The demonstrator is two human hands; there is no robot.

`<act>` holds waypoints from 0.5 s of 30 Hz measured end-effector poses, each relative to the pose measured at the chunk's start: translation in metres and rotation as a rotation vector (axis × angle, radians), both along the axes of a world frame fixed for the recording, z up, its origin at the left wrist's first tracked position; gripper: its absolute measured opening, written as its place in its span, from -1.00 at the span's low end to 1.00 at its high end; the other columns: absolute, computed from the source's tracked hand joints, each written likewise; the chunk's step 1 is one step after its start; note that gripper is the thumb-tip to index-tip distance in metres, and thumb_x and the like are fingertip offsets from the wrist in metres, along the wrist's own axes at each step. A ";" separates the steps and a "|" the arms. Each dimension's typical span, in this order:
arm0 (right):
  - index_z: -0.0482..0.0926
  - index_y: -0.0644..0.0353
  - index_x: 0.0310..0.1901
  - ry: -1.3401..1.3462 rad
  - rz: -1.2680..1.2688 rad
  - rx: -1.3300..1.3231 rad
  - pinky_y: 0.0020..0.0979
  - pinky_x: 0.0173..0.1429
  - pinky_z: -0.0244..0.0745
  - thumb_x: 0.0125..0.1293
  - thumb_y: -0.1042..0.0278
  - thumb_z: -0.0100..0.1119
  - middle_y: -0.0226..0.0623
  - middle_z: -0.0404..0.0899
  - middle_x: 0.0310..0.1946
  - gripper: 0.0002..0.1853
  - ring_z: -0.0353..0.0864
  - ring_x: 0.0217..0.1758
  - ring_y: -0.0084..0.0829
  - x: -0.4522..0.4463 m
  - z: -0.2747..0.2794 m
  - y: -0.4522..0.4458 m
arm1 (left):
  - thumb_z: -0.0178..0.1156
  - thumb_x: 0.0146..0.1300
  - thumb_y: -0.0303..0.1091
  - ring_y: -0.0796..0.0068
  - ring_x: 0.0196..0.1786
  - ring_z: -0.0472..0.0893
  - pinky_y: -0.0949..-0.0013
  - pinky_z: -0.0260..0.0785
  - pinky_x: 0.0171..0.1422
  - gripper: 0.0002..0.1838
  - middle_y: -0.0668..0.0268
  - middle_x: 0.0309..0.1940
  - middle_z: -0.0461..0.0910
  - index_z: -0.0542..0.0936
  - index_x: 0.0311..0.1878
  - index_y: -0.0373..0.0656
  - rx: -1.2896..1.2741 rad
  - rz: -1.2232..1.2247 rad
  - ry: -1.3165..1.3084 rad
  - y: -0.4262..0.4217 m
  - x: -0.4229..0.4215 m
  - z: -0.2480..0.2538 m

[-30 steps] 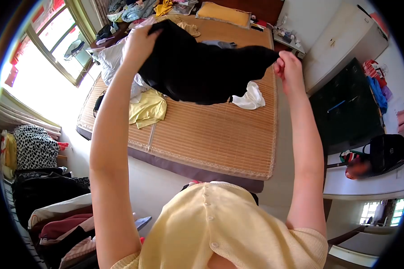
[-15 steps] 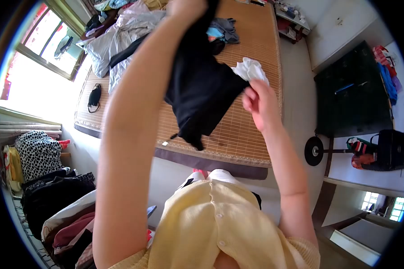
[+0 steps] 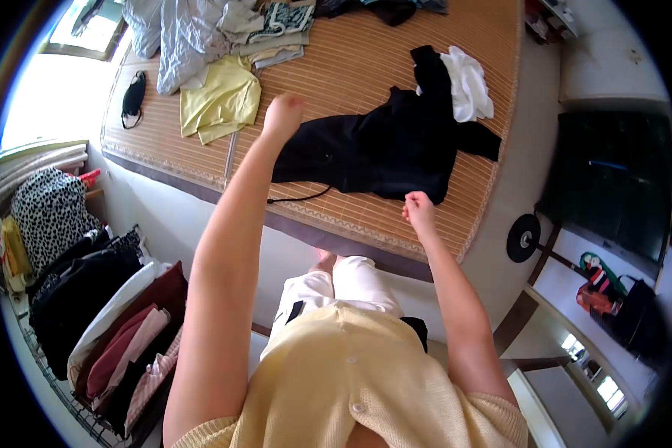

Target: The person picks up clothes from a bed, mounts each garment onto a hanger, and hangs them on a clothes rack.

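A black garment [image 3: 396, 142] with sleeves lies spread on the slatted bed mat [image 3: 366, 216], and a thin dark cord trails from its lower left. My left hand [image 3: 284, 116] is closed at the garment's upper left edge; the exact grip is hidden. At its lower right edge, my right hand [image 3: 420, 210] has its fingers pinched together on the cloth. A white cloth [image 3: 468, 84] lies partly beside and under the black sleeve. Left of my left hand is a yellow garment [image 3: 220, 98], laid fairly flat.
A black face mask [image 3: 134, 95] lies at the mat's left side, near silvery bedding [image 3: 190, 37] and folded clothes [image 3: 280, 33]. A rack of clothes [image 3: 116, 336] stands at lower left. A black weight plate [image 3: 524, 237] is right of the bed.
The black garment, held up in the air before, has come down onto the mat and spread out. My left hand has moved down; the view has tilted lower.
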State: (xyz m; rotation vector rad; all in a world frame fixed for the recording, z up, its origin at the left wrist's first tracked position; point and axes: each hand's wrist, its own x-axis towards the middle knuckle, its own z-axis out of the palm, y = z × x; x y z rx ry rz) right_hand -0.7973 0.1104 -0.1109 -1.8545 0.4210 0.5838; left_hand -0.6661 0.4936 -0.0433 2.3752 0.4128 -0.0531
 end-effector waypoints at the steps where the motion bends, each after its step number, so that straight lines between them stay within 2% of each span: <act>1: 0.51 0.15 -0.16 -0.200 0.190 -0.164 -0.39 -0.38 0.53 0.37 0.37 0.09 -0.29 0.59 -0.46 -0.90 0.63 -0.46 -0.34 0.014 -0.002 0.014 | 0.13 0.24 -0.26 0.10 -0.15 0.67 0.15 0.50 -0.07 -0.72 0.05 -0.23 0.69 0.69 -0.10 -0.18 -0.069 0.105 0.136 0.012 -0.028 -0.044; 2: 0.52 0.17 -0.18 -0.402 0.383 -0.320 -0.29 -0.31 0.57 0.34 0.36 0.11 -0.23 0.61 -0.46 -0.89 0.65 -0.43 -0.19 0.028 0.004 0.033 | 0.12 0.24 -0.29 0.15 -0.24 0.69 0.18 0.51 -0.15 -0.73 0.08 -0.28 0.69 0.69 -0.12 -0.19 -0.140 0.211 0.273 0.018 -0.056 -0.078; 4: 0.51 0.15 -0.13 -0.371 0.629 -0.372 -0.18 -0.12 0.56 0.24 0.35 0.19 -0.17 0.64 -0.29 -0.81 0.65 -0.20 -0.06 0.051 0.019 0.074 | 0.14 0.22 -0.36 0.36 -0.41 0.63 0.32 0.47 -0.30 -0.76 0.21 -0.39 0.67 0.70 -0.13 -0.21 -0.616 0.415 0.388 0.007 -0.118 -0.092; 6: 0.48 0.11 -0.01 -0.454 0.892 -0.477 -0.17 0.01 0.50 0.16 0.28 0.30 -0.20 0.58 -0.04 -0.64 0.58 0.02 -0.14 0.052 0.003 0.103 | 0.15 0.20 -0.43 0.54 -0.42 0.57 0.47 0.41 -0.33 -0.76 0.32 -0.39 0.64 0.68 -0.09 -0.22 -0.659 0.504 0.462 -0.014 -0.164 -0.082; 7: 0.41 0.11 0.15 -0.439 1.050 -0.618 -0.15 0.13 0.42 0.07 0.25 0.38 -0.20 0.41 0.17 -0.41 0.44 0.19 -0.14 0.051 -0.001 0.114 | 0.16 0.22 -0.42 0.53 -0.40 0.57 0.45 0.42 -0.32 -0.75 0.32 -0.37 0.64 0.66 -0.06 -0.22 -0.690 0.553 0.519 -0.020 -0.183 -0.083; 11: 0.30 0.14 0.30 -0.775 0.840 -0.662 -0.16 0.21 0.35 0.00 0.21 0.44 -0.15 0.30 0.21 -0.20 0.32 0.25 -0.11 0.088 -0.024 0.136 | 0.11 0.29 -0.41 0.51 -0.34 0.60 0.43 0.45 -0.27 -0.74 0.28 -0.29 0.66 0.63 0.01 -0.21 -0.823 0.684 0.638 -0.041 -0.235 -0.087; 12: 0.29 0.14 0.32 -0.844 0.824 -0.711 -0.15 0.25 0.31 0.01 0.21 0.44 -0.18 0.28 0.24 -0.19 0.31 0.28 -0.12 0.105 -0.022 0.139 | 0.08 0.31 -0.40 0.48 -0.28 0.62 0.41 0.47 -0.20 -0.72 0.27 -0.25 0.66 0.61 0.04 -0.19 -0.826 0.689 0.659 -0.042 -0.238 -0.088; 14: 0.44 0.16 0.18 -0.948 0.855 -0.798 -0.13 0.32 0.24 0.11 0.24 0.35 -0.19 0.41 0.17 -0.42 0.31 0.30 -0.14 0.131 -0.014 0.146 | 0.03 0.36 -0.36 0.44 -0.16 0.65 0.37 0.51 -0.06 -0.69 0.25 -0.15 0.67 0.58 0.12 -0.14 -0.836 0.685 0.710 -0.049 -0.243 -0.087; 15: 0.51 0.16 0.05 -0.857 1.019 -0.848 -0.12 0.35 0.21 0.17 0.26 0.29 -0.22 0.51 0.05 -0.59 0.36 0.28 -0.17 0.142 -0.025 0.141 | 0.04 0.38 -0.36 0.43 -0.15 0.66 0.37 0.52 -0.05 -0.70 0.24 -0.15 0.67 0.57 0.12 -0.15 -0.852 0.731 0.699 -0.052 -0.243 -0.088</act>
